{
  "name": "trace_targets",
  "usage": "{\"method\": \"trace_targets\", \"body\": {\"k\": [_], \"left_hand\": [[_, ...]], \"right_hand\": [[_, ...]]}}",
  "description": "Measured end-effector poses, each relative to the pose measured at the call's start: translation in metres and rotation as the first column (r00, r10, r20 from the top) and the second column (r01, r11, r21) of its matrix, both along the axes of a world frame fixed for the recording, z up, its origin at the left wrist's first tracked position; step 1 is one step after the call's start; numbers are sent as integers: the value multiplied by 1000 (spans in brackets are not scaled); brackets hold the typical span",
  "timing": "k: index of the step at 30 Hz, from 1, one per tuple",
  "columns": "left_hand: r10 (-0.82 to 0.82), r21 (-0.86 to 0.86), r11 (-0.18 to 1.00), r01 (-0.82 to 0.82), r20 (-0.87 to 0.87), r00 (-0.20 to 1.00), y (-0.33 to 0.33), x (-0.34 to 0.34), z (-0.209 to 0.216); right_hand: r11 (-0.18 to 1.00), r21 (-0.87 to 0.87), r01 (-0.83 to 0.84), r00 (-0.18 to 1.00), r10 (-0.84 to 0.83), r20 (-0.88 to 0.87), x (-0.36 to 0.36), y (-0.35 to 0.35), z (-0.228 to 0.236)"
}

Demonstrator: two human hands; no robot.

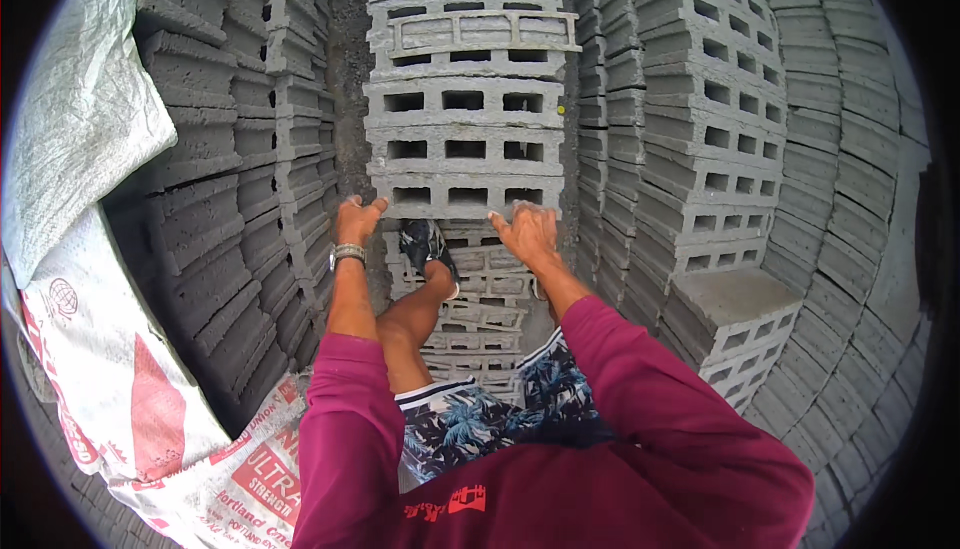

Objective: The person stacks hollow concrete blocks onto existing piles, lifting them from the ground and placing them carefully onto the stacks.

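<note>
A grey concrete hollow block [447,211] forms the near end of a row standing in front of me, its three openings facing up. Beside its near left corner is my left hand [357,221], thumb apart from bent fingers and toward the block; a bracelet or watch circles that wrist. At the near right edge, my right hand [530,233] has its fingertips against the block and its thumb stretched out to the left. Neither hand is visibly wrapped round it. Beyond, more hollow blocks [465,131] stand close together, and a narrow block [485,31] lies across them.
Tall block stacks rise at the left [205,139] and right [720,99]. Between my legs lie lower blocks [470,319]; a dark shoe [425,249] stands beside them. White sacks with red print [130,349] and a pale woven sheet [85,119] cover the left edge.
</note>
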State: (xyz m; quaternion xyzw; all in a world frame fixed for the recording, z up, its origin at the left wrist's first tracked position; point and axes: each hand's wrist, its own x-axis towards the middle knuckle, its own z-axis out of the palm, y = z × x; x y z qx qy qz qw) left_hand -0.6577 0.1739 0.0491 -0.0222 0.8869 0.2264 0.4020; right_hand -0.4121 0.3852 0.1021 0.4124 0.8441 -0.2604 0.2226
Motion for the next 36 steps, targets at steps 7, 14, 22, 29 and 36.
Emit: {"method": "trace_targets", "body": {"k": [7, 14, 22, 29, 36], "left_hand": [[-110, -63, 990, 126, 217, 970, -2, -22, -44], [-60, -156, 986, 63, 24, 998, 23, 11, -29], [-47, -250, 967, -47, -356, 933, 54, 147, 145], [-87, -173, 985, 27, -349, 933, 60, 201, 306], [82, 299, 954, -14, -217, 973, 146, 269, 369]], "right_hand": [[987, 32, 158, 978, -161, 135, -45, -28, -69], [962, -11, 272, 962, -272, 3, -35, -3, -86], [956, -222, 191, 976, -209, -60, 50, 57, 17], [984, -174, 50, 944, -103, -314, 105, 85, 188], [987, -7, 163, 918, -154, -367, 195, 164, 293]]}}
